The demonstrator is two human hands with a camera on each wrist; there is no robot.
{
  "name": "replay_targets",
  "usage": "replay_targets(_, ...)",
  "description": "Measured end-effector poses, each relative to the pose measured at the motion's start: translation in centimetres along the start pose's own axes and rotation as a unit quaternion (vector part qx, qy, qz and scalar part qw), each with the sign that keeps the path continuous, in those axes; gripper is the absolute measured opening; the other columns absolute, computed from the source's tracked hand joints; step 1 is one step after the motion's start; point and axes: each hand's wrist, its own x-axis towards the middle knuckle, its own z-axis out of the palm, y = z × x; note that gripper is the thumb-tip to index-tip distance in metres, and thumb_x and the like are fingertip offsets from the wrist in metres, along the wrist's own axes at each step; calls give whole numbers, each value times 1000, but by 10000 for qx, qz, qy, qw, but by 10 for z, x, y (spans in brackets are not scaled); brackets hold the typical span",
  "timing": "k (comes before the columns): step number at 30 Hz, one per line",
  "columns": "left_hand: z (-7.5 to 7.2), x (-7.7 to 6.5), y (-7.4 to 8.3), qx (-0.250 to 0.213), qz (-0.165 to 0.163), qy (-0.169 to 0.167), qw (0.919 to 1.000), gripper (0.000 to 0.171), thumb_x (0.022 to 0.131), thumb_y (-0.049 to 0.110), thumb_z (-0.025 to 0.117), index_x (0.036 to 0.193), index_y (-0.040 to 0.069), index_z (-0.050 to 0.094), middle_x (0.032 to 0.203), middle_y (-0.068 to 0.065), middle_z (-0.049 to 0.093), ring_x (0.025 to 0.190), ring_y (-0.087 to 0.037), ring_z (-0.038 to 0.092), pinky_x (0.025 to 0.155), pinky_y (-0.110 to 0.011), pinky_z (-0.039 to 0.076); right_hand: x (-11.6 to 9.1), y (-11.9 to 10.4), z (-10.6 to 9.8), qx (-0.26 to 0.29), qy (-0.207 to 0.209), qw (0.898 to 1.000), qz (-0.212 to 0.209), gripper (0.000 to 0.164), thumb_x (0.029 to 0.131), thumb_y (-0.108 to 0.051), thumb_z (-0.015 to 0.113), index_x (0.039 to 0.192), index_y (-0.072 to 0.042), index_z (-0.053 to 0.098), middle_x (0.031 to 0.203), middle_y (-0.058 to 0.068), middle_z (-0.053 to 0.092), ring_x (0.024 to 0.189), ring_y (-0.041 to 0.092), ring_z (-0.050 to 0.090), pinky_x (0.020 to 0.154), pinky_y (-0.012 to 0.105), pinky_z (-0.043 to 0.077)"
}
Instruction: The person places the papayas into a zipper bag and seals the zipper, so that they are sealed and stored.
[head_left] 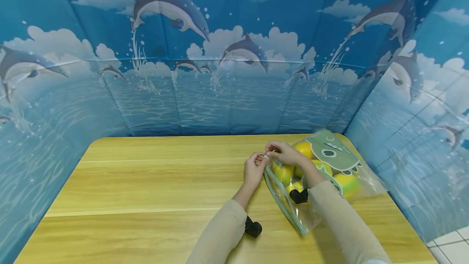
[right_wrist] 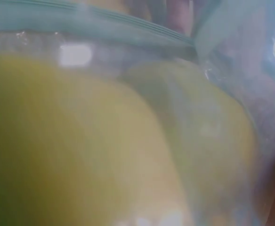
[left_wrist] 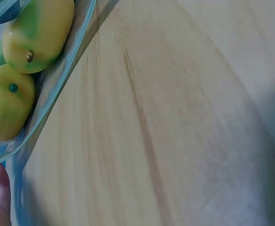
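Observation:
A clear zip bag [head_left: 331, 150] with a green cartoon print lies on the right part of the table, several yellow-green mangoes [head_left: 283, 172] inside. Its green zip strip [head_left: 280, 203] faces left, and the two edges stand apart along the middle. At the strip's far end my left hand [head_left: 254, 171] pinches the bag's corner. Right beside it, my right hand [head_left: 286, 153] pinches the same corner, fingertips nearly meeting the left ones. Mangoes [left_wrist: 38, 33] show at the bag's mouth in the left wrist view. Up close and blurred, a mango [right_wrist: 71, 141] fills much of the right wrist view.
The wooden table [head_left: 146, 190] extends to the left of the bag. A dolphin-print curtain [head_left: 227, 93] hangs behind the table and along both sides. Black wrist mounts [head_left: 253, 228] stick out from both sleeves, the right one over the bag.

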Motion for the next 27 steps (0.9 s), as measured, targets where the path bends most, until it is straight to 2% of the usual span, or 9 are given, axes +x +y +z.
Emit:
replay_targets(9,3,-1,-2,75,-32,83,9999,12,86,14,63,93,4,66,80,-6,64,65,-6,56,59,-15,49,0,1,2,-7,95,9999,64,5,93,-6,49,91,-3,53,84,8,54,74,25,49,63,28,44)
replay_targets(18,4,-9,-4,79,-33,49,10000,12,87,12,62,93,2,64,80,-8,63,63,-5,55,55,-15,48,-1,0,3,-14,143,9998,129,5,93,-4,49,89,-3,52,82,6,52,73,21,47,63,29,43)
replay_targets(22,4,-14,-4,-32,-231,7,9997,13,88,13,61,94,2,63,78,-6,62,58,-5,53,49,-15,46,-1,0,4,3,210,9997,149,5,93,-4,48,89,-3,51,82,7,52,72,21,46,64,30,42)
replay_targets(27,5,-22,-5,-303,-225,-15,9993,11,88,10,59,93,0,62,74,-5,60,49,-8,51,41,-16,44,1,1,4,-11,316,9992,230,5,93,-3,48,89,-3,52,82,7,52,71,20,46,64,31,42)
